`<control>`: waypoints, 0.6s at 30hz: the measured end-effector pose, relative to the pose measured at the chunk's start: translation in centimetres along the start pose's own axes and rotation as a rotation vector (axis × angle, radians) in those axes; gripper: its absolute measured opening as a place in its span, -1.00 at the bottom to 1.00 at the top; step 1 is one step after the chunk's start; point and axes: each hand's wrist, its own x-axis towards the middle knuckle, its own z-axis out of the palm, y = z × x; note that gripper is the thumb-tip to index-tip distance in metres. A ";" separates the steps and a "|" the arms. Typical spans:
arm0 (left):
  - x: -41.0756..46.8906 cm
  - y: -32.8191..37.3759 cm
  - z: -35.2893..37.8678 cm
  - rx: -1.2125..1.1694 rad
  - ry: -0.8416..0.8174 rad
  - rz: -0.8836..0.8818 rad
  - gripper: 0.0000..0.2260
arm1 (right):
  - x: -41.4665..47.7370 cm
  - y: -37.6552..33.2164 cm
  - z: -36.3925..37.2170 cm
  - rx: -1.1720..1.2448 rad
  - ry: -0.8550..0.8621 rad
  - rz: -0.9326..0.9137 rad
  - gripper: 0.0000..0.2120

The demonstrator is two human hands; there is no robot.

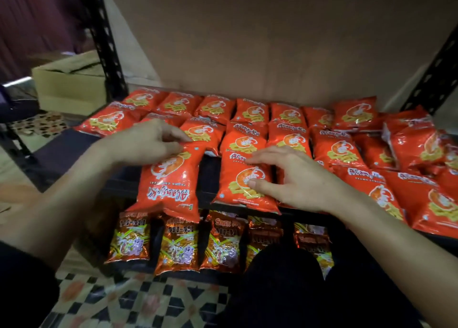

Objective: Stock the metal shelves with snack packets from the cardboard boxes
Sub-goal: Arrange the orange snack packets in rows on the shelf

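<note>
Pinching the far end of a reversed packet [171,179] that overhangs the shelf [209,179] edge, the left hand [148,142] seems to be pulling it into line, while the right hand [297,179] rests spread, relaxed fingers on the next packet [235,191], likely to steady it.

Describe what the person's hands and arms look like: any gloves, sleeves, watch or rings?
No gloves: the left hand and right hand are bare, with no rings or watch showing. Both forearms are uncovered. A dark sleeve covers the left arm from about the elbow up; the right arm shows no sleeve in frame.
</note>
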 end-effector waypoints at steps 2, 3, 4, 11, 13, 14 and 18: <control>-0.2 0.5 0.0 -0.031 -0.002 0.012 -0.86 | 0.1 -0.1 0.0 -0.001 -0.012 0.021 -0.49; -0.2 0.3 0.0 -0.054 0.013 0.025 -0.89 | 0.1 -0.1 0.0 0.000 -0.021 0.033 -0.48; -0.4 0.0 -0.1 -0.082 0.059 0.031 -0.91 | 0.1 -0.1 -0.1 0.003 -0.027 0.040 -0.48; -2.7 -3.0 -1.4 -0.477 0.370 -0.160 -0.85 | 0.7 -0.4 -0.7 0.012 -0.044 0.054 -0.41; -3.9 -3.8 -1.0 -0.564 0.455 -0.228 -0.70 | 0.9 -0.5 -0.6 0.010 -0.058 0.062 -0.34; -4.5 -4.0 -0.5 -0.581 0.479 -0.245 -0.64 | 1.0 -0.4 -0.6 0.015 -0.062 0.068 -0.32; -6.1 -4.2 1.2 -0.514 0.401 -0.282 -0.78 | 1.5 -0.6 -0.7 0.014 -0.073 0.092 -0.33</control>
